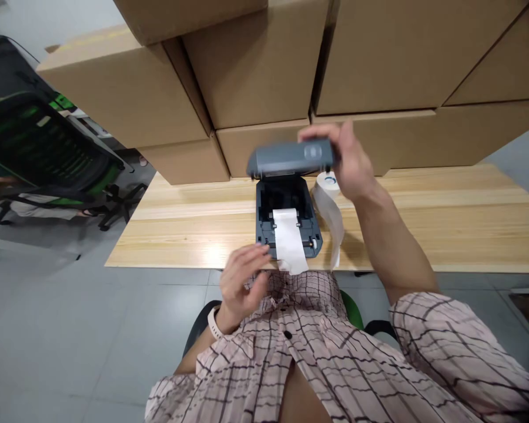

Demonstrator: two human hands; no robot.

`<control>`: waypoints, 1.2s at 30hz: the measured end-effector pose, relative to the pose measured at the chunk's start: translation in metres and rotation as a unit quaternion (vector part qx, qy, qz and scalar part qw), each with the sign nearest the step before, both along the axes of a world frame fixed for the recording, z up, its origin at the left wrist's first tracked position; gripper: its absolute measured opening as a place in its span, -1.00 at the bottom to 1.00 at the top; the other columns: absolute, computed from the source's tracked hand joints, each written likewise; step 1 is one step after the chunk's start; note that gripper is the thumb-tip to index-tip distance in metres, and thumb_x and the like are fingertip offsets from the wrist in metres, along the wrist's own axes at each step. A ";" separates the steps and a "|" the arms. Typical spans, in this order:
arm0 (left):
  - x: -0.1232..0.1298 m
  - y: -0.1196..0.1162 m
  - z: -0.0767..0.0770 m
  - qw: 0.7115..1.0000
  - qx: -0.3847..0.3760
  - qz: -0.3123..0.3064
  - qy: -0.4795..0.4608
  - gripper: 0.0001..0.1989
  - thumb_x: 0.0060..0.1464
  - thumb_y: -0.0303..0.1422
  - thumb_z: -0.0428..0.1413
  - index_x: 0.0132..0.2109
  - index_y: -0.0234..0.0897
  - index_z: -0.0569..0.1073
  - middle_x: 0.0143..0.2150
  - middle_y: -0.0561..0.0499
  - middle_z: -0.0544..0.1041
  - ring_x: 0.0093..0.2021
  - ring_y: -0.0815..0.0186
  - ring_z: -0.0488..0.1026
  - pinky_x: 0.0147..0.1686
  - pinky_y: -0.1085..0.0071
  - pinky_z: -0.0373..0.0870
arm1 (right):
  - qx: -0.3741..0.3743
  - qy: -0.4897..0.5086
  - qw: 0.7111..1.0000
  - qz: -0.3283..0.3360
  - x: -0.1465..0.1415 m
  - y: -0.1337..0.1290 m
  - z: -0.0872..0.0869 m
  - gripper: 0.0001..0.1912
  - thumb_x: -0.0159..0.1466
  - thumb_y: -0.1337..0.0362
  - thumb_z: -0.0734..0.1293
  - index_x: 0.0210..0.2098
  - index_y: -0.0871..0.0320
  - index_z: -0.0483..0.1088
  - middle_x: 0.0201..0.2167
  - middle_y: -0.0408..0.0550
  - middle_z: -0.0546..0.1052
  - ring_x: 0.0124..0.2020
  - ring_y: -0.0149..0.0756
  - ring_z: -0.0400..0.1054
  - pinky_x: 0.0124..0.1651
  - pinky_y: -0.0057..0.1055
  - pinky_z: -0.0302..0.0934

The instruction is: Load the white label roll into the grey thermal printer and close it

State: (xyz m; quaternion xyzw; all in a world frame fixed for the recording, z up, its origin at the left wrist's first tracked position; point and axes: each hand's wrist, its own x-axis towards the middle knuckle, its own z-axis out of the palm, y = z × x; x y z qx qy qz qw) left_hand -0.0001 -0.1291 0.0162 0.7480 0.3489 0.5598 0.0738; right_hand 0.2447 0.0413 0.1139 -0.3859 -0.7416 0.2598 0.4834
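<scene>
- Pink checked cloth of your shirt (pixel 317 364) fills the near side, right up to the front edge of the wooden surface (pixel 423 217).
- Your left grip (pixel 244 285), a pale band (pixel 214 324) at its wrist, is loose, fingers apart, grasping nothing. Its blurred fingertips are at the printer's near left corner; you cannot tell whether they touch. That place probably keeps the paper within reach without covering it.
- A white paper strip (pixel 290 241) runs from between two small posts inside the printer, over its front, to the surface's edge; lying along the middle, it seems lined up with the paper path.
- The dark printer (pixel 308 226) sits open before you, near the front edge, presumably so you can look straight in.
- Your right grip (pixel 355 161) clasps the right end of the raised lid (pixel 286 157); held by that end, it likely leaves the inside exposed.
- A white roll (pixel 328 183) sits just beside the printer's right side, its loose tail curling forward, so that side looks crowded.
- Cardboard boxes (pixel 264 76) stacked behind probably limit the lid's backward swing.
- Far left, a black-and-green chair (pixel 35 153) stands well apart.
</scene>
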 end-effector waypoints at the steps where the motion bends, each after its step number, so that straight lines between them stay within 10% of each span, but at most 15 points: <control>1: -0.001 0.002 0.001 0.998 -0.008 0.046 -0.037 -0.59 0.38 -0.36 0.08 0.29 0.07 0.51 0.18 0.06 0.65 0.24 0.17 0.56 0.25 -0.03 0.53 | 0.005 -0.014 1.000 0.023 0.001 -0.023 -0.013 -0.18 0.51 -0.30 -0.19 0.15 -0.02 0.49 0.21 -0.06 0.57 0.25 -0.12 0.43 0.38 -0.01 0.32; 7: 0.008 0.038 -0.005 0.955 -0.245 0.055 -0.155 -0.28 0.35 0.01 0.10 0.54 0.06 0.13 0.64 -0.02 0.07 0.64 -0.01 -0.03 0.57 -0.11 0.04 | -0.010 -0.118 0.993 -0.009 -0.005 -0.101 -0.074 -0.54 0.56 -0.02 0.10 0.36 -0.20 0.35 0.48 -0.17 0.33 0.58 -0.04 0.03 0.60 0.24 -0.07; 12: 0.021 0.053 -0.018 0.891 -0.411 -0.035 -0.191 -0.06 0.22 0.07 0.23 0.58 0.00 0.00 0.63 -0.14 0.06 0.61 -0.14 0.05 0.52 -0.09 0.19 | -0.087 -0.010 0.992 -0.091 -0.015 -0.111 -0.097 -0.30 0.51 -0.04 0.21 0.56 -0.21 -0.05 0.63 -0.12 -0.02 0.63 0.03 -0.11 0.60 0.23 -0.04; 22: 0.025 0.047 -0.006 0.895 -0.404 -0.039 -0.187 -0.13 0.22 0.09 0.23 0.52 -0.09 0.14 0.58 -0.18 0.18 0.56 -0.08 0.15 0.50 0.01 0.22 | -0.117 0.037 0.986 -0.113 -0.023 -0.109 -0.116 -0.27 0.51 -0.05 0.18 0.57 -0.16 -0.13 0.59 -0.01 0.11 0.59 -0.01 0.02 0.55 0.16 0.09; 27: 0.023 -0.002 -0.018 0.907 -0.341 0.106 -0.223 -0.41 0.17 0.03 0.30 0.23 -0.15 0.47 0.26 -0.19 0.53 0.15 0.13 0.53 0.10 0.19 0.55 | -0.105 0.076 0.987 -0.096 -0.023 -0.108 -0.113 -0.26 0.48 -0.05 0.23 0.55 -0.11 -0.08 0.57 0.06 0.16 0.56 0.01 0.09 0.49 0.12 0.23; 31: 0.026 -0.020 -0.021 0.795 -0.563 -0.083 -0.210 -0.39 0.21 0.21 0.12 -0.38 -0.29 0.59 -0.44 -0.08 0.60 -0.47 0.34 0.46 -0.43 0.38 0.42 | -0.115 0.088 0.985 -0.094 -0.024 -0.107 -0.115 -0.27 0.46 -0.08 0.23 0.53 -0.10 -0.01 0.54 0.07 0.21 0.54 0.02 0.14 0.50 0.10 0.20; 33: 0.033 -0.014 -0.016 0.709 -0.640 -0.190 -0.227 -0.31 0.14 0.29 0.11 -0.31 -0.33 0.65 -0.40 -0.15 0.65 -0.51 0.34 0.48 -0.52 0.42 0.36 | -0.112 0.102 0.984 -0.095 -0.025 -0.106 -0.117 -0.27 0.45 -0.08 0.26 0.51 -0.10 0.02 0.53 0.07 0.24 0.53 0.03 0.14 0.51 0.10 0.18; 36: 0.046 -0.001 -0.006 0.675 -0.650 -0.220 -0.272 -0.32 0.03 0.26 0.25 -0.17 -0.36 0.68 -0.28 -0.20 0.70 -0.43 0.31 0.55 -0.48 0.44 0.41 | -0.094 0.111 0.984 -0.102 -0.025 -0.108 -0.116 -0.29 0.45 -0.06 0.27 0.50 -0.10 0.04 0.53 0.06 0.24 0.52 0.03 0.16 0.49 0.12 0.21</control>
